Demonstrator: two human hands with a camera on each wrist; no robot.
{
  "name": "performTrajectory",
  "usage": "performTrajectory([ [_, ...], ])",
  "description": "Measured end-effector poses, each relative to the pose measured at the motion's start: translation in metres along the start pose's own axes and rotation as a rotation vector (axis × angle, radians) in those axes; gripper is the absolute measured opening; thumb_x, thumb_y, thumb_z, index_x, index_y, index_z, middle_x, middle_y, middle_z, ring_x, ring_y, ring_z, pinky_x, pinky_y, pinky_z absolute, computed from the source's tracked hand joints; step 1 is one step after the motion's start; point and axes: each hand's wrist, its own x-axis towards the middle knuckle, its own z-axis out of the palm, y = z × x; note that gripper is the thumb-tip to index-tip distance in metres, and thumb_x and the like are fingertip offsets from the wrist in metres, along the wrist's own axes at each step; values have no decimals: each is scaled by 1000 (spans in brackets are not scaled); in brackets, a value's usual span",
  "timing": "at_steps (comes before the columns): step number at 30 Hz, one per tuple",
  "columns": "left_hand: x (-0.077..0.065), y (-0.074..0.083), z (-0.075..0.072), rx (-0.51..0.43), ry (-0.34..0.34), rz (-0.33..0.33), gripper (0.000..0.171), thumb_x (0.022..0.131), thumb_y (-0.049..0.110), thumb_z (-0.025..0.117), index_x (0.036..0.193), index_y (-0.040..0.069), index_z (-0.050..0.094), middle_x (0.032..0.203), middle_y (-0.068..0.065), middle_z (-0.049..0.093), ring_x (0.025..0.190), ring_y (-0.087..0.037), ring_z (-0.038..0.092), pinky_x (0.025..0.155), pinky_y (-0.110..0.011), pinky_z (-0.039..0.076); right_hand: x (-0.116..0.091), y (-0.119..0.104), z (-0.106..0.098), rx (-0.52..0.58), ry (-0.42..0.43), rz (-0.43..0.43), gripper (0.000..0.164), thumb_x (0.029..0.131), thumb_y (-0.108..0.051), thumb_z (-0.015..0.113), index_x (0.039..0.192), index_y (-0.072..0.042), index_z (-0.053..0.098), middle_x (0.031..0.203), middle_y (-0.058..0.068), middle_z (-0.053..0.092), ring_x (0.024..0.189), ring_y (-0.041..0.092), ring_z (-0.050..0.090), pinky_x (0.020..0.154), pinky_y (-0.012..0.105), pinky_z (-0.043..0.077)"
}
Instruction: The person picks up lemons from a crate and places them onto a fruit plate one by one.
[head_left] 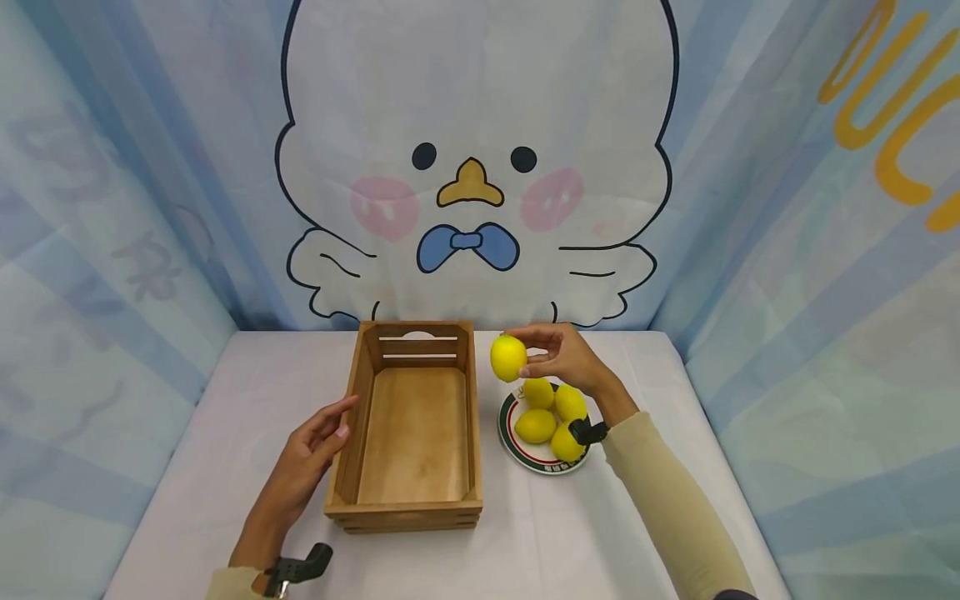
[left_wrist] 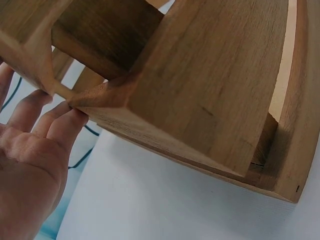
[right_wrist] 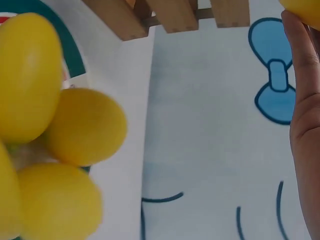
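A yellow lemon (head_left: 508,357) is pinched between the fingertips and thumb of my right hand (head_left: 564,357), raised over the far edge of a plate. More lemons (head_left: 536,426) lie on that round plate (head_left: 510,443), which has a green and red rim. To the plate's left is a wooden crate (head_left: 414,442) with slatted sides and a bare floor inside. My left hand (head_left: 303,454) rests against the crate's left wall, its fingers fairly straight; in the left wrist view the fingers (left_wrist: 70,127) touch the outer slats. Only part of the held lemon (right_wrist: 305,11) shows in the right wrist view.
A white cloth covers the table (head_left: 555,533). Behind it hangs a curtain (head_left: 480,292) with a cartoon bird, and light-blue striped curtains (head_left: 97,292) stand on both sides. Black wrist-camera straps (head_left: 300,567) are on both wrists.
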Motion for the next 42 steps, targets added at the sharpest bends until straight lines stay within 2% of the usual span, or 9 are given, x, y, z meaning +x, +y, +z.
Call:
performTrajectory([
  [6, 0, 0, -1, -4, -1, 1, 57, 110, 34, 59, 163, 20, 42, 178, -9, 22, 165, -44, 14, 122, -81, 15, -21, 14, -6, -20, 64, 29, 58, 87, -5, 86, 142, -7, 67, 143, 8, 69, 124, 23, 69, 101, 31, 61],
  [12, 0, -1, -1, -1, -3, 9, 57, 111, 34, 59, 163, 20, 42, 178, -10, 22, 165, -44, 13, 122, -81, 16, -39, 27, -10, -69, 138, 111, 55, 89, -11, 86, 140, -13, 69, 144, 7, 69, 125, 22, 67, 104, 28, 58],
  [20, 1, -1, 0, 4, -7, 7, 57, 111, 34, 59, 163, 21, 42, 178, -9, 22, 165, -44, 13, 121, -82, 15, -65, 40, -14, -156, 232, 217, 54, 88, -17, 88, 139, -15, 70, 142, 10, 70, 126, 32, 66, 108, 42, 57],
  [24, 1, 0, 0, 5, -3, -3, 58, 110, 35, 59, 163, 21, 41, 178, -9, 23, 165, -45, 14, 120, -83, 15, -75, 43, -14, -232, 265, 282, 56, 86, -22, 90, 138, -18, 71, 142, 8, 70, 127, 34, 64, 104, 43, 60],
  [29, 1, 0, 0, 2, 1, -12, 58, 110, 36, 59, 163, 21, 42, 178, -10, 23, 165, -45, 14, 120, -83, 15, -80, 47, -10, -310, 269, 294, 56, 86, -22, 91, 138, -18, 72, 140, 9, 72, 125, 34, 66, 99, 42, 63],
  [33, 1, -1, 0, -2, -1, -7, 58, 110, 35, 59, 163, 20, 42, 178, -10, 23, 165, -44, 14, 121, -82, 16, -80, 45, -5, -394, 276, 297, 55, 86, -21, 91, 137, -16, 73, 137, 10, 73, 121, 34, 69, 96, 46, 63],
  [42, 1, -2, -1, 1, -3, 8, 58, 111, 34, 59, 164, 20, 41, 178, -9, 23, 165, -44, 14, 121, -82, 16, -75, 40, 6, -505, 313, 396, 56, 85, -20, 91, 137, -16, 73, 135, 11, 73, 119, 33, 69, 97, 48, 63],
])
